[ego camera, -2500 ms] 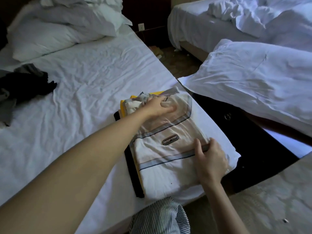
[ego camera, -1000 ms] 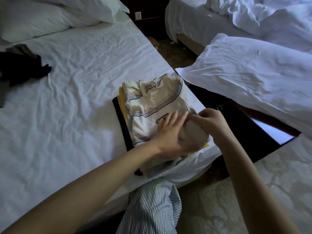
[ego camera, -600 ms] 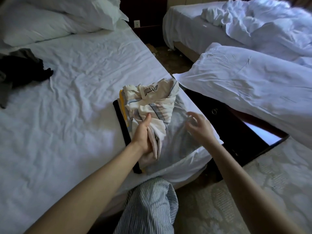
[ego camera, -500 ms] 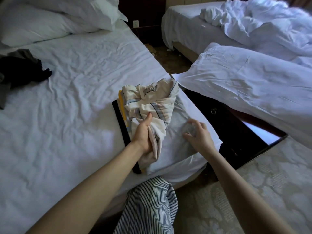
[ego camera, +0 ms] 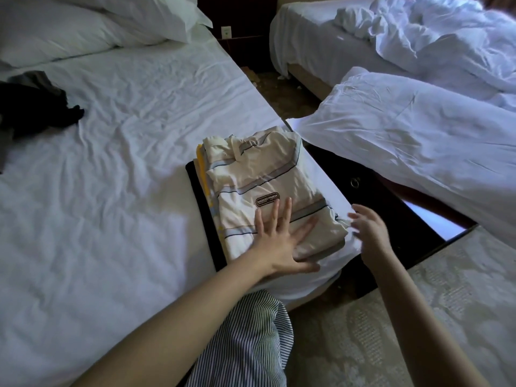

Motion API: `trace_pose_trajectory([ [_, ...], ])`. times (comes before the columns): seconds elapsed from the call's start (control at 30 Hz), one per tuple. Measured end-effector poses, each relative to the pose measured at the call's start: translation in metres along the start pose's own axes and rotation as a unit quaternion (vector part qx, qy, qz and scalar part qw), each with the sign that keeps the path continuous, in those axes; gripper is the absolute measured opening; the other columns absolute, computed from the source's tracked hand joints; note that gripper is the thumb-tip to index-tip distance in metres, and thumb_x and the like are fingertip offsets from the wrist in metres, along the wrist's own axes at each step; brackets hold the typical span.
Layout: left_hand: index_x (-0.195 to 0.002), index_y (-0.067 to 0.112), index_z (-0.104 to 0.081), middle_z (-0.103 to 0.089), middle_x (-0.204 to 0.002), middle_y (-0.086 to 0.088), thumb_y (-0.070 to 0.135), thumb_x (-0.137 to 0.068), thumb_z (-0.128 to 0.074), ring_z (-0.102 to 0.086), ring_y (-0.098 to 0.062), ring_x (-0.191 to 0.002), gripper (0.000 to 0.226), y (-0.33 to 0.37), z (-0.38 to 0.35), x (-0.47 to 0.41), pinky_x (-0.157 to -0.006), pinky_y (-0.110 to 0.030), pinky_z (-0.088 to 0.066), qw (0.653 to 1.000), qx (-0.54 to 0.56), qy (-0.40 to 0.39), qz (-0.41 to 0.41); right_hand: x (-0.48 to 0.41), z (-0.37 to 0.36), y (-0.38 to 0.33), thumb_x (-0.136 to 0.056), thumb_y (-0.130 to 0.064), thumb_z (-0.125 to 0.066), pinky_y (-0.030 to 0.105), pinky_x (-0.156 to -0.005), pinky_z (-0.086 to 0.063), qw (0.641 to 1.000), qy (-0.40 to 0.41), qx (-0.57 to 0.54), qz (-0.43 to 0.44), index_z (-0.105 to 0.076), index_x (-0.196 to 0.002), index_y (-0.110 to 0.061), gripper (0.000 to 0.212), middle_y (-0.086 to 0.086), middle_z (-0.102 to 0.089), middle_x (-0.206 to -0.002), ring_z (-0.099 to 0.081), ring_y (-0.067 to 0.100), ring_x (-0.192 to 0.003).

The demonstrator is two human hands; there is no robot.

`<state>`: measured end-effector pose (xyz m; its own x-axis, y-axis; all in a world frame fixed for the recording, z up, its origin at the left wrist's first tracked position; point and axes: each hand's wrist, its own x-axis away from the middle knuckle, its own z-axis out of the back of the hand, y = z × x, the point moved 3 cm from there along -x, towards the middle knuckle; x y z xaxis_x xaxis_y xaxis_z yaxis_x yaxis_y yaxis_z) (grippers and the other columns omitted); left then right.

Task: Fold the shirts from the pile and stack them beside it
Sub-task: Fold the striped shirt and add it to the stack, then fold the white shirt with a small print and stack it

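A folded cream shirt (ego camera: 259, 174) with blue stripes and a dark label lies on top of a small stack at the bed's near right corner. Under it show a yellow edge (ego camera: 203, 174) and a black folded garment (ego camera: 199, 196). My left hand (ego camera: 279, 238) lies flat with spread fingers on the cream shirt's near end. My right hand (ego camera: 368, 230) hovers just off the stack's right edge, fingers loose and holding nothing. A dark pile of clothes (ego camera: 30, 110) sits at the bed's far left.
The white bed sheet (ego camera: 111, 177) stretches left of the stack. Pillows (ego camera: 83, 26) lie at the head. A dark nightstand (ego camera: 377, 196) stands right of the bed, with a white duvet (ego camera: 418, 135) over it and a second bed (ego camera: 391, 37) beyond.
The cream shirt, bunched in my left hand half a second ago, now lies flat and folded on the stack. My left hand has opened onto it; my right hand has lifted off the sheet.
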<state>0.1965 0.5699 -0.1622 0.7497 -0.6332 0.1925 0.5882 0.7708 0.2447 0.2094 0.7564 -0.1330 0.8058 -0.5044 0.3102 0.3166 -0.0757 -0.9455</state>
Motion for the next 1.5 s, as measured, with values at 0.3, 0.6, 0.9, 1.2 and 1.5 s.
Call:
trace_pose_trajectory([
  [0.3, -0.151, 0.035, -0.011, 0.004, -0.161, -0.004, 0.058, -0.095, -0.015, 0.01, -0.025, -0.147, 0.061, -0.088, 0.042, 0.0, -0.116, -0.044, 0.008, 0.965, 0.038, 0.173, 0.194, 0.012, -0.12, -0.038, -0.095, -0.044, -0.035, 0.048, -0.113, -0.017, 0.726, -0.063, 0.551, 0.406, -0.043, -0.139, -0.031, 0.047, 0.001, -0.035, -0.15, -0.026, 0.037, -0.139],
  [0.6, -0.149, 0.044, 0.001, 0.007, -0.16, 0.006, 0.059, -0.096, -0.023, 0.018, -0.02, -0.145, 0.06, -0.105, 0.022, -0.003, -0.113, -0.051, 0.008, 0.961, 0.055, 0.111, 0.246, -0.014, -0.117, 0.001, -0.096, -0.056, -0.023, 0.04, -0.116, -0.007, 0.709, -0.081, 0.621, 0.324, -0.016, -0.147, -0.044, 0.053, -0.003, -0.011, -0.159, -0.009, 0.031, -0.145],
  [0.9, -0.15, 0.037, -0.004, 0.007, -0.16, 0.007, 0.046, -0.102, -0.022, 0.011, -0.013, -0.146, 0.052, -0.128, 0.009, 0.063, -0.117, -0.04, 0.003, 0.981, 0.107, 0.081, 0.139, 0.037, -0.163, -0.015, -0.1, -0.043, -0.017, 0.044, -0.106, 0.029, 0.683, -0.089, 0.634, 0.352, -0.012, -0.151, -0.023, 0.055, -0.002, 0.001, -0.16, 0.019, 0.019, -0.144],
  [1.2, -0.151, 0.026, -0.015, -0.011, -0.16, -0.004, 0.051, -0.082, -0.012, -0.007, -0.019, -0.147, 0.073, -0.275, 0.029, 0.21, -0.115, -0.03, -0.006, 0.938, 0.053, 0.155, 0.305, 0.122, -0.307, -0.007, -0.102, -0.041, -0.023, 0.04, -0.114, 0.014, 0.703, -0.251, 0.536, 0.395, -0.009, -0.151, -0.031, 0.052, -0.006, -0.003, -0.159, 0.009, 0.014, -0.146],
  [1.5, -0.15, 0.02, -0.022, -0.011, -0.16, -0.004, 0.032, -0.102, -0.03, -0.006, -0.018, -0.147, 0.05, -0.407, 0.017, 0.299, -0.116, -0.032, -0.004, 0.859, 0.09, 0.237, 0.446, 0.156, -0.448, 0.02, -0.102, -0.038, -0.023, 0.035, -0.115, 0.011, 0.654, -0.328, 0.53, 0.429, -0.01, -0.151, -0.028, 0.052, -0.005, -0.005, -0.159, 0.005, 0.013, -0.146],
])
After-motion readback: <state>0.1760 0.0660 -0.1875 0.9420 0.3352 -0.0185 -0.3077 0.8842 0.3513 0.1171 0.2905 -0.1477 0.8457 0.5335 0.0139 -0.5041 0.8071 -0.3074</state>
